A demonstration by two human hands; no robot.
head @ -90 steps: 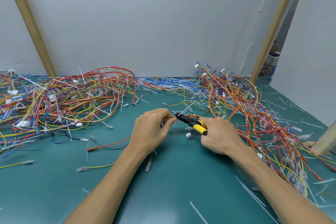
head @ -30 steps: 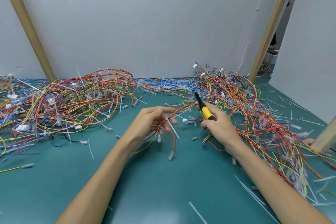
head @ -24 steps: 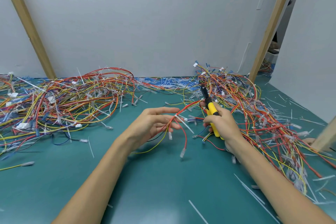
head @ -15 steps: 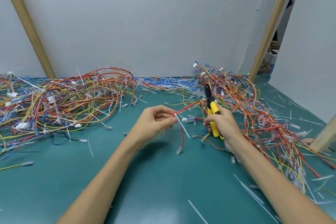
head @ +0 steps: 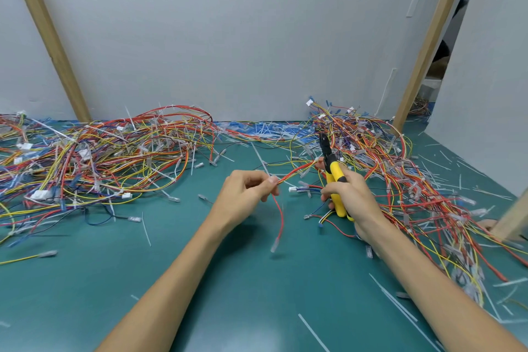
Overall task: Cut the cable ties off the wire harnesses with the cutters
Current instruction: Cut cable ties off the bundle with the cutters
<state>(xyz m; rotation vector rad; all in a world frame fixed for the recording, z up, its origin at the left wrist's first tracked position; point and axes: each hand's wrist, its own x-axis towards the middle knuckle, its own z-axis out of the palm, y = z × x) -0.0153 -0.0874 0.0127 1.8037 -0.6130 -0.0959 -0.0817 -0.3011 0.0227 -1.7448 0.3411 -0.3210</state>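
Left pile (head: 100, 163) and right pile (head: 400, 180) lie on mat (head: 257, 294), wall (head: 243, 37) behind. Between them: left hand (head: 245, 197) pinching wire (head: 294, 172), right hand (head: 348, 194) just right of it gripping cutters (head: 335, 173).

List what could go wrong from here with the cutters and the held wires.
1. The cutters in the right hand could nick the thin red and orange wires instead of a tie.
2. The left hand pinches those wires, so its fingertips may sit near the cut.

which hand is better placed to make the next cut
Right. The right hand grips the yellow-handled cutters, tips pointing up close beside the wire harness, which the left hand is busy pinching.
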